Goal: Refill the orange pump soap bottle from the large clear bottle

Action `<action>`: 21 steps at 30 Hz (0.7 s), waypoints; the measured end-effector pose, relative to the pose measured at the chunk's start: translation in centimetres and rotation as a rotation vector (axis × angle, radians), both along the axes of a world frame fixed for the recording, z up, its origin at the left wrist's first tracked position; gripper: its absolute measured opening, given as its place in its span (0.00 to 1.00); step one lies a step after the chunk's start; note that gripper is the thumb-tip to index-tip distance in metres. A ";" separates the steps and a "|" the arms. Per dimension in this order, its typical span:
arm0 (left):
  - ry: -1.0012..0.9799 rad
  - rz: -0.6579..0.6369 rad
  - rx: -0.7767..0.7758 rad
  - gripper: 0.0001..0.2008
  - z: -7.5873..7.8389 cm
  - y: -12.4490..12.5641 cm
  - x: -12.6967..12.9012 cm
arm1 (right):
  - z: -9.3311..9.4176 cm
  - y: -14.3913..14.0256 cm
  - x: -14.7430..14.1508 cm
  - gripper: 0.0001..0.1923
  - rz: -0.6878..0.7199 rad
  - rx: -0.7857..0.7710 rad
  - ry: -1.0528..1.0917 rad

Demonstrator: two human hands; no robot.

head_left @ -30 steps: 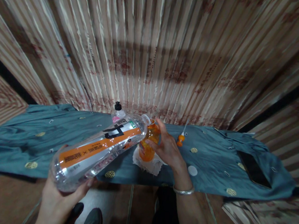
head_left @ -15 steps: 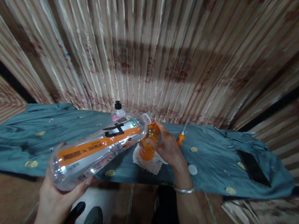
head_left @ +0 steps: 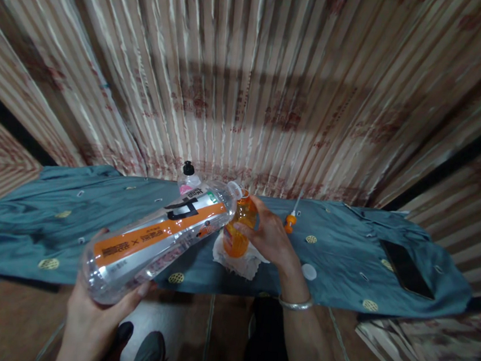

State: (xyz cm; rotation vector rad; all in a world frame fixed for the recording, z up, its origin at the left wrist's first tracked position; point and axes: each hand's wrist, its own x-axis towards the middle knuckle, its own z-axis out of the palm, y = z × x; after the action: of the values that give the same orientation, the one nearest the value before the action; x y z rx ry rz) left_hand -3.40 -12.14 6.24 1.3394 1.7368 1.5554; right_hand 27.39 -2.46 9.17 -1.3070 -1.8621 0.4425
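So left hand (head_left: 91, 316) grips the tipped water bottle (head_left: 156, 237), neck at the orange bottle (head_left: 238, 228) the right hand (head_left: 271, 237) clasps; pour looks underway, cap (head_left: 309, 271) at 4 o'clock unused.

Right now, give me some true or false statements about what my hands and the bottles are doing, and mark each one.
1. The left hand holds the large clear bottle by its base, tilted toward the small orange bottle. True.
2. The right hand rests flat on the dark phone. False: it grips the small orange bottle; the phone lies apart, far to the right.
3. The small orange bottle stands on a white tissue. True.
4. The table cloth is red. False: it is blue-green.
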 end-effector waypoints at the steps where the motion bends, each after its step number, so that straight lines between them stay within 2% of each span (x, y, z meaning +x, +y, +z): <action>1: -0.036 -0.019 -0.030 0.61 -0.1 0.0 -0.2 | 0.0 0.0 0.0 0.39 -0.001 -0.004 -0.004; 4: -0.048 -0.029 -0.088 0.60 -0.1 0.1 -0.6 | 0.1 0.0 0.0 0.38 -0.019 -0.022 -0.020; 10: -0.100 -0.038 -0.060 0.60 -0.2 0.1 -0.3 | 0.2 0.0 0.1 0.36 0.016 -0.004 -0.015; 21: -0.067 -0.029 -0.052 0.60 0.3 -0.2 0.1 | -0.4 0.2 0.2 0.40 0.004 0.014 -0.021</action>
State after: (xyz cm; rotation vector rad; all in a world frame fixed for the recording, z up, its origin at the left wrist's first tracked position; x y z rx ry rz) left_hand -3.31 -12.37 6.51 1.2683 1.6979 1.5115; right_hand 27.63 -2.30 8.82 -1.3035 -1.8819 0.4183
